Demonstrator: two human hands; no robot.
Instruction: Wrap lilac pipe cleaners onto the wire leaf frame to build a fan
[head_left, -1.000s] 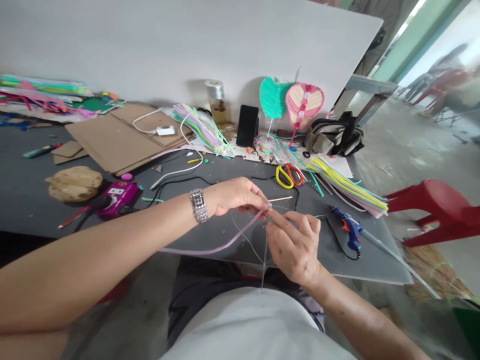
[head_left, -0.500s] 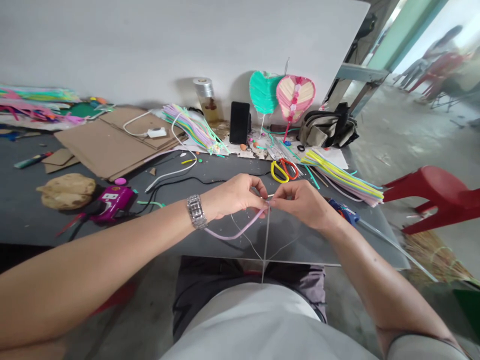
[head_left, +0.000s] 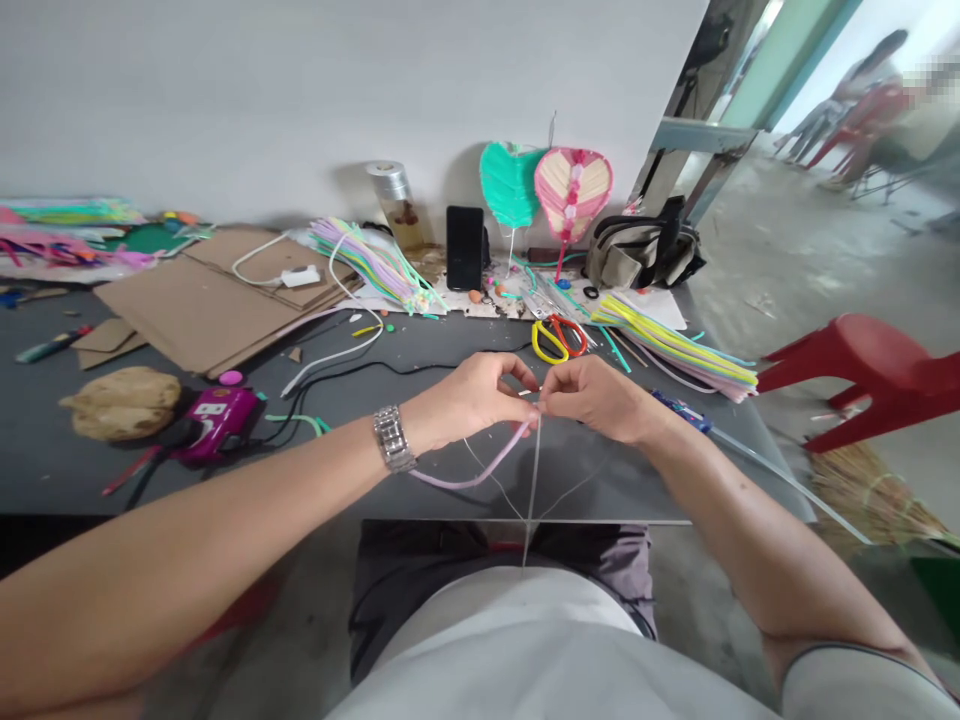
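Observation:
Over the front of the table, my left hand (head_left: pixel 484 402) is closed in a pinch on a pale purple pipe cleaner (head_left: pixel 466 485), whose length sags in a curve back under my wrist. Against its fingertips, my right hand (head_left: pixel 589 402) pinches a thin wire frame (head_left: pixel 535 470) where it meets the pipe cleaner. The frame's central strand runs down to the table edge and my lap, and two finer wires spread from its lower part. My fingers hide the exact joint between wire and pipe cleaner.
Beyond my hands lie scissors (head_left: pixel 550 343), pipe cleaner bundles (head_left: pixel 679 345), a phone (head_left: pixel 465 248) and two leaf-shaped fans (head_left: pixel 574 195). Cardboard (head_left: pixel 176 315) and a purple glue gun-like device (head_left: pixel 217 425) are left. A blue glue gun (head_left: pixel 681 410) and red stool (head_left: pixel 862 365) stand right.
The whole view has shifted slightly, so the table things sit a little further left. Both hands keep their pinch at nearly the same spot, with fingertips barely moved.

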